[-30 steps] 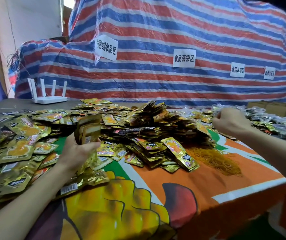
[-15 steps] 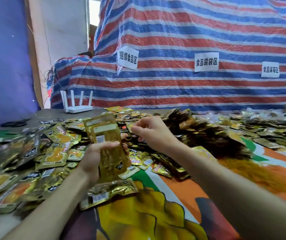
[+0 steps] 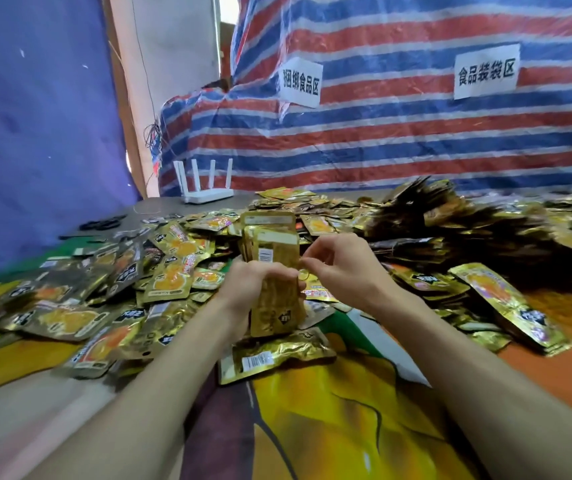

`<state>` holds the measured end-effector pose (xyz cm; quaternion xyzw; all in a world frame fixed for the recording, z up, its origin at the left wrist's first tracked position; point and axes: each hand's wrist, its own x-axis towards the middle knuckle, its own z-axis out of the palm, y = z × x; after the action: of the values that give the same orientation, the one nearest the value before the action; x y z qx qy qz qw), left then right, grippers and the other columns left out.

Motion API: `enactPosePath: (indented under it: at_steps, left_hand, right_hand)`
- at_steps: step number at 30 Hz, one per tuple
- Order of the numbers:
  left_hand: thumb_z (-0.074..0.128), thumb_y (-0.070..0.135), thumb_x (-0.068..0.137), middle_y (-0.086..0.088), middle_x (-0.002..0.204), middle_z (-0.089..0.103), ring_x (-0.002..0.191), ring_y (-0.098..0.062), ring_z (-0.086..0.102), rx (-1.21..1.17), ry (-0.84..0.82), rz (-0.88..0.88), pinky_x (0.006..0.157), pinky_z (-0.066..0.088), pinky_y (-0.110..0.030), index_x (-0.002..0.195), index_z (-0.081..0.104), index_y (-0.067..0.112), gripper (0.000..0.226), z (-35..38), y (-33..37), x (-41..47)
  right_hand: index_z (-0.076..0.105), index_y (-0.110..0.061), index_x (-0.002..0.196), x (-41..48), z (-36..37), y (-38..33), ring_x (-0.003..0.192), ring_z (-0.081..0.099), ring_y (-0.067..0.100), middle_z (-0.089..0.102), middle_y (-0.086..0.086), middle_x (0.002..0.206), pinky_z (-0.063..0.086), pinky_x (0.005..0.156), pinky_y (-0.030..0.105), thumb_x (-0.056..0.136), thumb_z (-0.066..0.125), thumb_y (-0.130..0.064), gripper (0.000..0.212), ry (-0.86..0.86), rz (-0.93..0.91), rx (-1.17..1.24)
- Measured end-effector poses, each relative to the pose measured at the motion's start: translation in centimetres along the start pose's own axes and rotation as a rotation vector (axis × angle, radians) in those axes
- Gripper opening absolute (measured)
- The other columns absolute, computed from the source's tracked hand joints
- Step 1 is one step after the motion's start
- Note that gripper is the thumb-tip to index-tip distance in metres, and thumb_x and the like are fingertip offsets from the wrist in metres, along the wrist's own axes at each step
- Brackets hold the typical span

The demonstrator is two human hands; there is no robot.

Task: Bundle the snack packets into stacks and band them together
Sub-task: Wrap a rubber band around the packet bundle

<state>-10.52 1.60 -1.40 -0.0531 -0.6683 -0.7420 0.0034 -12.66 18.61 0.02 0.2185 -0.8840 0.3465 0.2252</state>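
left hand: fingers curled round the stack of packets, clamped on it at about mid-height.
stack of packets: gold foil, stood on end, barcode backs toward the person. Tops fan out a bit above the left hand and the lower end sticks out below it. Can't tell if it rests on anything underneath.
right hand: just right of the stack, thumb and forefinger pinched on a rubber band, other fingers loosely curled.
rubber band: small thin yellowish loop between the two hands, at the stack's right edge. Can't tell if it touches the foil.
single packet: lying flat, barcode up, just below the left hand, between the two wrists.
loose packets: wide overlapping scatter left of the left hand and beyond it, mostly face up.
bundled heap: dark-edged mound beyond and right of the right hand, blurred, no detail.
long packets: lying flat, right of the right hand, near the heap's front edge.
table cover: printed orange, yellow and green, under both forearms.
router: white, four antennas up, well beyond the left hand.
striped tarp: red, blue and white, behind everything, carries two paper signs.
blue cloth: hanging far left of the left hand.
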Motion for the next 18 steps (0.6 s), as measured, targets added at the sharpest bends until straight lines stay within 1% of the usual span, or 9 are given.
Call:
enactPosePath:
  at_steps: [2,5,7,9,11,13,15,16,18]
  left_hand:
    - [0.072,0.006,0.079,-0.025,0.090,0.074,0.076,-0.036,0.073,-0.019,-0.002,-0.008,0.064,0.060,-0.042,0.085,0.079,0.003,0.010,-0.1,0.0,0.0]
    - [0.071,0.008,0.079,-0.025,0.091,0.073,0.078,-0.037,0.072,-0.025,0.021,-0.029,0.069,0.058,-0.044,0.101,0.073,-0.004,0.025,-0.1,0.0,0.0]
    - [0.073,0.011,0.074,-0.024,0.091,0.073,0.078,-0.036,0.073,-0.044,0.006,-0.038,0.067,0.058,-0.041,0.100,0.073,-0.003,0.029,-0.3,0.0,-0.1]
    - [0.073,0.015,0.069,-0.020,0.091,0.072,0.078,-0.033,0.072,-0.115,-0.082,-0.054,0.070,0.058,-0.041,0.095,0.076,0.002,0.030,-0.6,0.3,-0.3]
    - [0.072,0.015,0.068,-0.016,0.089,0.070,0.080,-0.032,0.070,-0.247,-0.224,-0.053,0.078,0.058,-0.044,0.093,0.079,0.005,0.028,-1.0,0.6,-0.5]
    - [0.069,0.015,0.071,-0.011,0.089,0.069,0.079,-0.027,0.069,-0.389,-0.355,-0.028,0.081,0.056,-0.043,0.095,0.080,0.009,0.027,-1.2,0.7,-0.6]
    - [0.069,0.012,0.073,-0.008,0.091,0.069,0.079,-0.024,0.068,-0.527,-0.432,0.007,0.081,0.056,-0.042,0.099,0.079,0.009,0.028,-1.1,0.6,-0.5]
    - [0.067,0.010,0.074,-0.008,0.092,0.068,0.079,-0.023,0.068,-0.584,-0.445,0.023,0.080,0.057,-0.042,0.099,0.078,0.008,0.028,-1.1,0.6,-0.5]
    - [0.062,0.009,0.077,-0.008,0.090,0.068,0.079,-0.022,0.068,-0.634,-0.473,0.030,0.081,0.058,-0.040,0.097,0.078,0.007,0.026,-1.2,0.5,-0.4]
  right_hand:
    - [0.076,-0.022,0.091,-0.2,-0.1,-0.1,0.077,0.063,0.007,0.069,-0.010,0.083,0.058,0.073,0.037,0.095,0.069,-0.027,0.010,-0.008,-0.011,0.005]
    - [0.075,-0.024,0.089,-0.4,-0.3,-0.4,0.076,0.063,0.006,0.069,-0.010,0.082,0.057,0.071,0.035,0.096,0.068,-0.027,0.010,-0.018,-0.020,0.019]
    - [0.073,-0.022,0.086,-0.4,-0.7,-0.3,0.074,0.062,0.005,0.069,-0.010,0.080,0.054,0.069,0.031,0.096,0.067,-0.025,0.012,0.008,-0.009,0.024]
    - [0.073,-0.015,0.085,-0.3,-1.3,0.2,0.068,0.060,0.007,0.067,-0.007,0.076,0.051,0.063,0.029,0.097,0.065,-0.022,0.015,-0.014,0.056,0.095]
    - [0.071,-0.009,0.087,-0.4,-1.9,0.6,0.065,0.059,0.009,0.065,0.000,0.078,0.050,0.055,0.027,0.098,0.063,-0.017,0.016,-0.121,0.158,0.297]
    - [0.066,-0.006,0.089,-0.6,-2.3,0.8,0.069,0.059,0.010,0.062,0.004,0.082,0.049,0.053,0.024,0.100,0.061,-0.014,0.015,-0.230,0.250,0.602]
    - [0.063,-0.005,0.089,-0.5,-2.6,0.7,0.071,0.058,0.013,0.062,0.004,0.080,0.048,0.058,0.024,0.100,0.056,-0.010,0.013,-0.289,0.302,0.905]
    - [0.062,-0.006,0.088,-0.4,-2.8,0.7,0.073,0.058,0.015,0.063,0.003,0.079,0.047,0.063,0.026,0.096,0.055,-0.009,0.011,-0.311,0.318,1.041]
    - [0.065,-0.009,0.080,-0.4,-3.2,0.6,0.079,0.062,0.020,0.067,0.006,0.083,0.047,0.077,0.031,0.084,0.056,-0.014,0.011,-0.337,0.343,1.282]
